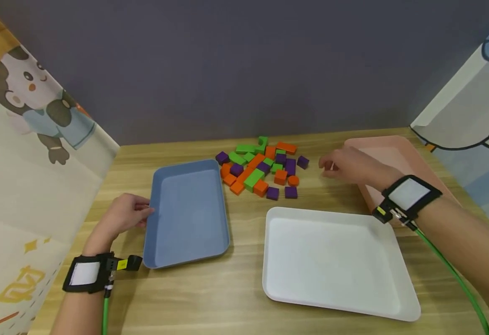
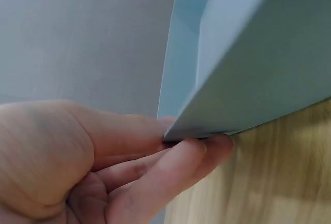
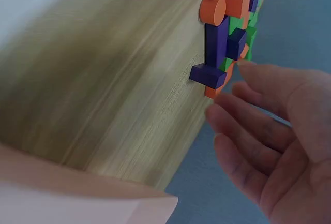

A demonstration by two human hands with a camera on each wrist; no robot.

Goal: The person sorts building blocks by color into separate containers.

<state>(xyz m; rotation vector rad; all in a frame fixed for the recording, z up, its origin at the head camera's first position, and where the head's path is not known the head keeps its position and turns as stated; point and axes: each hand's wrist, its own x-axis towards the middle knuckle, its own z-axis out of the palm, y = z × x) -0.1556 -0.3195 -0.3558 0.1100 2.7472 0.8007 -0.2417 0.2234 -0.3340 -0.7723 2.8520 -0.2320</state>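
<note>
My left hand (image 1: 123, 214) pinches the left rim of a blue tray (image 1: 186, 214). Thumb over the edge and fingertips beneath it show in the left wrist view, where the tray wall (image 2: 253, 79) rises beside them. Over the table right of a heap of wooden blocks, my right hand (image 1: 351, 164) hangs with loosely bent fingers and holds nothing. Nearest to it lies a purple block (image 1: 303, 162); orange, green and purple pieces spread leftward from there. In the right wrist view the fingertips overlap the edge of the heap, near a purple block (image 3: 208, 75).
A white tray (image 1: 336, 263) stands at the front right. Behind it, partly under my right forearm, is a pink tray (image 1: 388, 156). A dark wall (image 1: 244, 70) closes off the table's (image 1: 236, 293) far side, with printed panels at left and right.
</note>
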